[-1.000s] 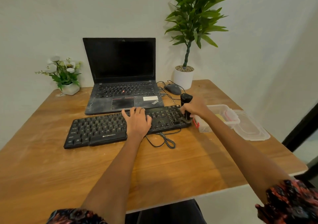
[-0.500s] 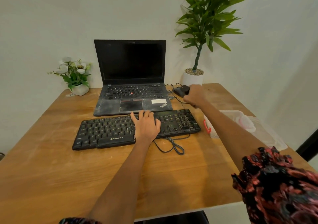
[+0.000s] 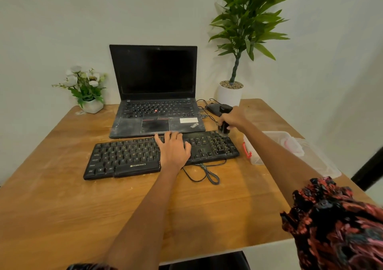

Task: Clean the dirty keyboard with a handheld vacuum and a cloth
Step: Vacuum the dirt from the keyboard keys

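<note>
- Head view: A person's left hand lies flat on the middle of a black Zebronics keyboard, fingers straight and spread across the keys, holding nothing.
- The right hand curls round a black handheld vacuum, held upright with its lower end at the far right corner of the keyboard, over the number pad; whether the nozzle touches the keys cannot be made out.
- The keyboard sits on a wooden table, just in front of an open ThinkPad laptop whose palm rest is smeared with pale dust; the keyboard's cable loops on the table at its near edge.
- The right forearm crosses a clear plastic box with a red clasp, hiding part of it; what lies inside is blurred. A clear lid rests beside it near the table's right edge.
- A dark computer mouse is partly hidden behind the vacuum.
- A red-and-black patterned sleeve fills the lower right corner, cut off by the frame.
- Against the plain pale wall stand a small white pot of white flowers on the left and a tall leafy potted plant on the right.
</note>
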